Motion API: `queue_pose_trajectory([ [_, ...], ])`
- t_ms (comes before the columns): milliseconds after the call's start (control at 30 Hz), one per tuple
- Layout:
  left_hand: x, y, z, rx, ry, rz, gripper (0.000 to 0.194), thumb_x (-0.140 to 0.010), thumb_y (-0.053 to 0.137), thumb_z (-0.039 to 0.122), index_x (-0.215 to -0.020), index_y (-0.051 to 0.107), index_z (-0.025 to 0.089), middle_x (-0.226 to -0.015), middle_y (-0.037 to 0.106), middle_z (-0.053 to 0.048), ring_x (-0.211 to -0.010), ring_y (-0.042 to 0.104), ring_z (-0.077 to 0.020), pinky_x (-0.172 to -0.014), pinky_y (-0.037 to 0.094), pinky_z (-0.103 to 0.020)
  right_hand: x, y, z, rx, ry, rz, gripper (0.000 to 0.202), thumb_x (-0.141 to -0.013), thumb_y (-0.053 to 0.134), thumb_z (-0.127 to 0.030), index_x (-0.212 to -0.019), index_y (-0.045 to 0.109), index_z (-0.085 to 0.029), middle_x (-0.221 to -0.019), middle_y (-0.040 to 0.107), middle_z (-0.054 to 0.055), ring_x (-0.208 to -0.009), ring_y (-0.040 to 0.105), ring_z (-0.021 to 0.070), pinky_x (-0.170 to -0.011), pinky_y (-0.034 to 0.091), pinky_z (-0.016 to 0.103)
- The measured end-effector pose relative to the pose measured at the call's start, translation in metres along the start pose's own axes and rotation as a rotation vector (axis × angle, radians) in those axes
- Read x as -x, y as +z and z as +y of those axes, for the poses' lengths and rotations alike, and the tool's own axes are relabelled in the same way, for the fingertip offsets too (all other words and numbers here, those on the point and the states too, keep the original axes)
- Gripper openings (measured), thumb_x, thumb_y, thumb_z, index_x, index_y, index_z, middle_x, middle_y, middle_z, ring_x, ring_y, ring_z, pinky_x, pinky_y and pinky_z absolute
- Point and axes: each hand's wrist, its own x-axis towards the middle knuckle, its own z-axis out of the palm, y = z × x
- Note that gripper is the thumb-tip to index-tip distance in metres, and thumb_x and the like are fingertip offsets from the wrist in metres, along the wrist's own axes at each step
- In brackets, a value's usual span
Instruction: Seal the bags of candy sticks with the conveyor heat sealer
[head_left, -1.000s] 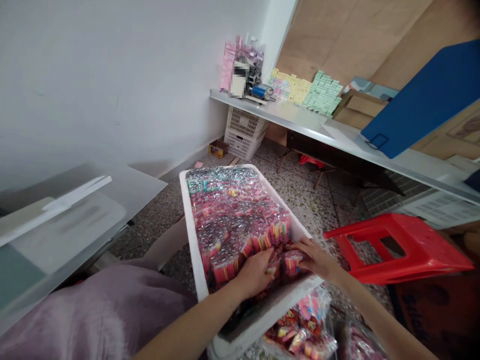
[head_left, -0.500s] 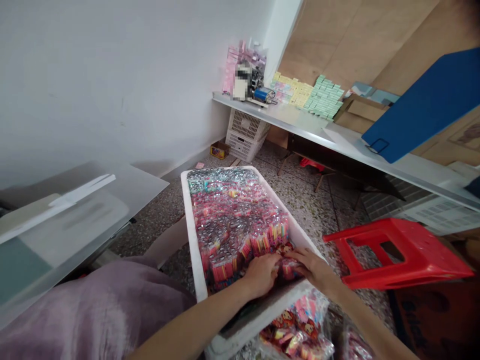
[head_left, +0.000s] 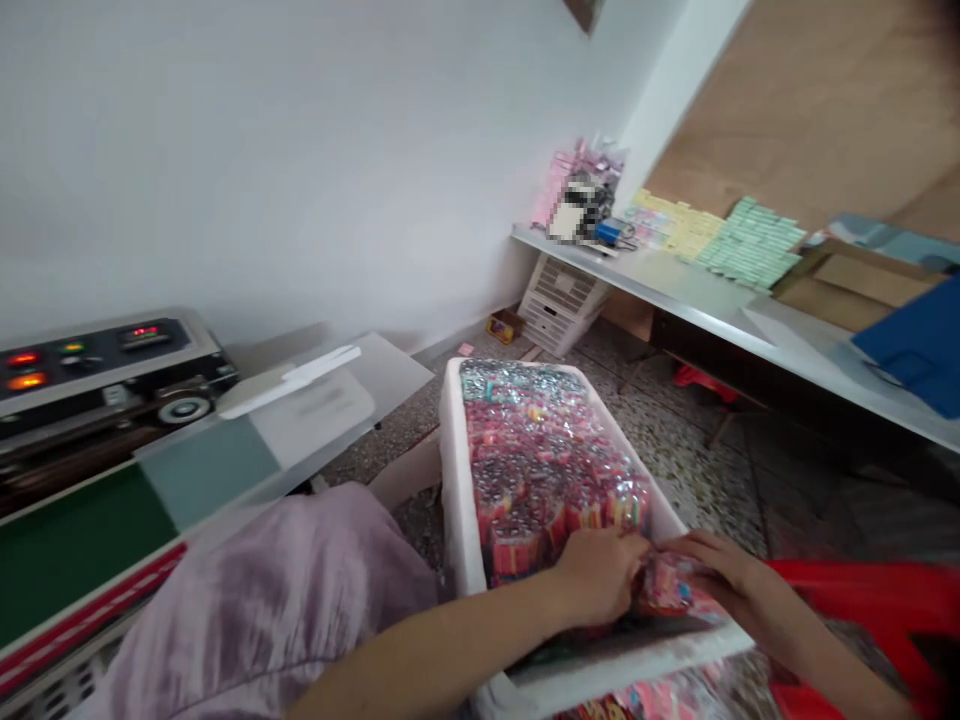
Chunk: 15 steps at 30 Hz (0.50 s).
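A white foam box (head_left: 455, 500) holds rows of small pink and red packets (head_left: 517, 440) in shiny clear plastic, with teal ones at its far end. At the near right corner inside the box, my left hand (head_left: 600, 575) has its fingers curled against the left side of a pink plastic-wrapped packet (head_left: 670, 585). My right hand (head_left: 724, 568) grips that packet from the right, over the box's side wall. The fingertips of both hands are partly hidden, and motion blurs the packet's details.
More wrapped packets (head_left: 675, 697) lie below the box's near end. A red plastic stool (head_left: 877, 590) is close on the right. To the left stand a machine with lit buttons (head_left: 112, 350) and a green belt (head_left: 82, 550). A long table (head_left: 675, 280) carries stacked small boxes.
The view has swung left, bringing the machine into sight and shifting the box rightward in the picture. Both hands stay at the same corner around the packet.
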Motion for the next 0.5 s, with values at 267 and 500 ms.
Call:
queue_pose_trajectory([
  [267, 0.012, -0.047, 0.013, -0.038, 0.046, 0.080, 0.036, -0.084, 0.058, 0.020, -0.120, 0.060, 0.019, -0.109, 0.070, -0.012, -0.094, 0.068, -0.0276, -0.076, 0.057, -0.039, -0.025, -0.043, -0.028, 0.123, -0.123, 0.017, 0.032, -0.092, 0.053, -0.045, -0.116, 0.073, -0.039, -0.113, 0.073, 0.009, -0.100, 0.071, 0.0296, -0.084, 0.061, 0.041],
  [500, 0.044, -0.119, 0.008, -0.121, 0.030, 0.201, 0.034, -0.092, 0.049, 0.023, -0.125, 0.057, 0.019, -0.109, 0.068, -0.011, -0.095, 0.067, -0.0271, -0.080, 0.056, -0.040, -0.082, -0.072, -0.088, 0.154, -0.272, -0.021, 0.033, -0.091, 0.056, -0.048, -0.120, 0.071, -0.040, -0.114, 0.072, 0.009, -0.100, 0.070, 0.0289, -0.084, 0.060, 0.041],
])
